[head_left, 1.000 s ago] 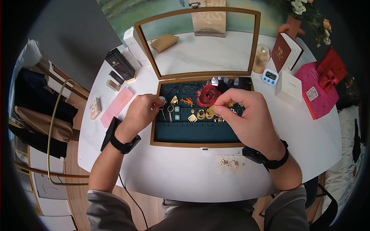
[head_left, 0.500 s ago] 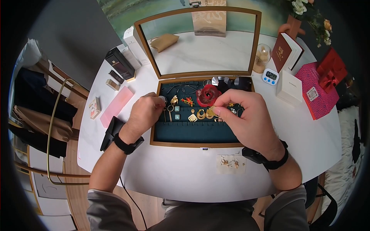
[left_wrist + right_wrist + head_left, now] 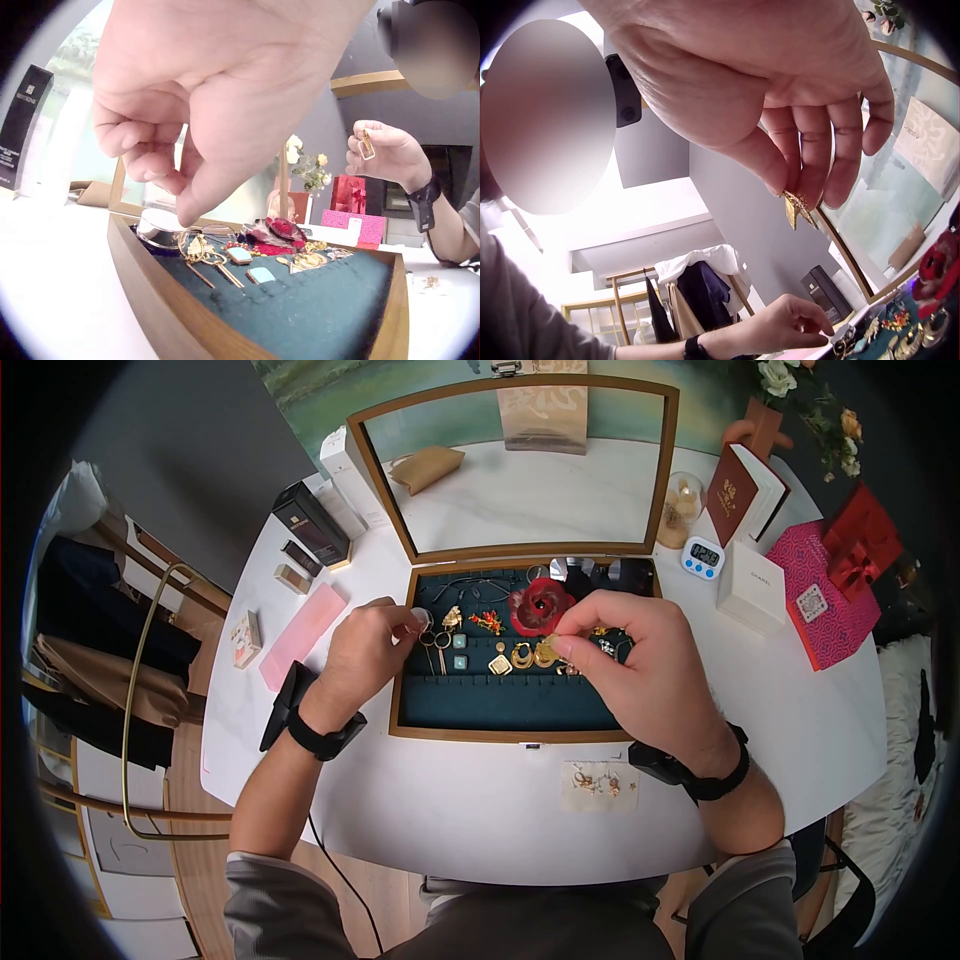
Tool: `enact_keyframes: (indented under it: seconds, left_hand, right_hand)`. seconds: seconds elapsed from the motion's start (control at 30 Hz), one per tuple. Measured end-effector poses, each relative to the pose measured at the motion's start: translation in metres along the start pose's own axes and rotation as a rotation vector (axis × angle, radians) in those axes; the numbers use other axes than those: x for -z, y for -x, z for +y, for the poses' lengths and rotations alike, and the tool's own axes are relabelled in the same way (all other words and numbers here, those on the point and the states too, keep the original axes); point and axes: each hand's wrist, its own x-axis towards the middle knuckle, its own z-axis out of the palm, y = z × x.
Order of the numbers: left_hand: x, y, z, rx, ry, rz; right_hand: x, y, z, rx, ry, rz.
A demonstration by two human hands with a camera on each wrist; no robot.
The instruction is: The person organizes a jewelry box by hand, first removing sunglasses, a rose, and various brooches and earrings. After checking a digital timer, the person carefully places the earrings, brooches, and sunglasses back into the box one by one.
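Note:
My right hand point(image 3: 640, 660) is above the right part of the jewelry box point(image 3: 520, 737), pinching a gold earring point(image 3: 795, 210) between thumb and fingertips. In the left wrist view its squarish frame hangs below the fingers. At the box's left edge, my left hand point(image 3: 365, 655) has its fingers curled, thumb and fingertips at a shiny silver round piece point(image 3: 159, 226). Close by lie gold drop earrings point(image 3: 217, 266) and turquoise square earrings point(image 3: 460, 662). Gold earrings point(image 3: 522, 657) and a red flower ornament point(image 3: 538, 607) sit farther right on the dark green lining point(image 3: 490, 705).
The box's glass lid point(image 3: 668, 470) stands raised behind. Left are a pink case point(image 3: 305, 635) and a black carton point(image 3: 312, 525). Right are a timer point(image 3: 702, 559), a white box point(image 3: 750, 588) and a pink patterned box point(image 3: 825, 610). A card with small earrings point(image 3: 600, 787) lies in front.
My left hand shifted slightly right over the silver piece, then back left, uncovering part of it. My right hand stays nearly still with the gold earring.

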Motion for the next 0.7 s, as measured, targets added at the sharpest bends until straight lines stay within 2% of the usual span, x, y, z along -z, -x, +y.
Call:
enact_keyframes:
  seconds: [0.1, 0.27, 0.4, 0.53, 0.7]
  left_hand:
    - [0.001, 0.004, 0.001, -0.011, -0.029, -0.017]
    - [-0.003, 0.011, 0.005, -0.072, -0.025, -0.135]
    - [-0.006, 0.014, 0.003, -0.074, -0.036, -0.143]
    - [-0.006, 0.015, 0.003, -0.028, -0.043, -0.208]
    - [-0.006, 0.016, 0.002, 0.000, -0.032, -0.205]
  right_hand:
    - [-0.001, 0.000, 0.000, -0.008, 0.004, -0.001]
    - [-0.002, 0.000, 0.002, -0.008, 0.005, 0.001]
    - [-0.001, 0.001, 0.002, 0.024, 0.039, 0.010]
    - [-0.001, 0.000, -0.001, -0.042, -0.004, -0.006]
    - [-0.001, 0.000, 0.002, 0.017, 0.024, 0.008]
